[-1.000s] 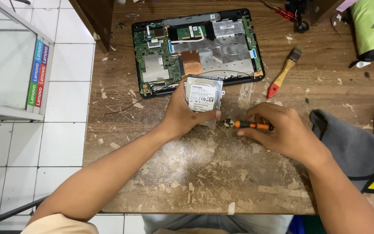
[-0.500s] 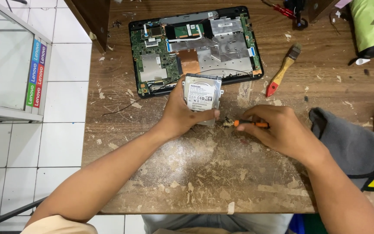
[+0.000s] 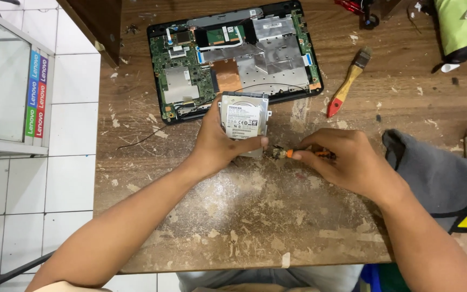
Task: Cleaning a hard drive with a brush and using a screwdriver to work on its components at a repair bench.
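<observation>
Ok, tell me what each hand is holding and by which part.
The left hand grips the hard drive by its lower end and sides. The right hand pinches the orange-handled screwdriver by its handle, tip at the drive's lower edge.

The right hand [image 3: 347,162] covers most of the orange-handled screwdriver [image 3: 290,154], so only a short stretch of handle and the tip end show at its nine o'clock; the tip itself is too small to make out where it meets the hard drive [image 3: 243,116]. The left hand [image 3: 220,143] hides the drive's lower left corner and its near edge. At two o'clock a green bag [image 3: 460,24] is cut by the top and right edges. At three o'clock a grey and yellow cloth [image 3: 449,178] runs off the right edge. The red tool [image 3: 352,6] at one o'clock is cut by the top edge.
</observation>
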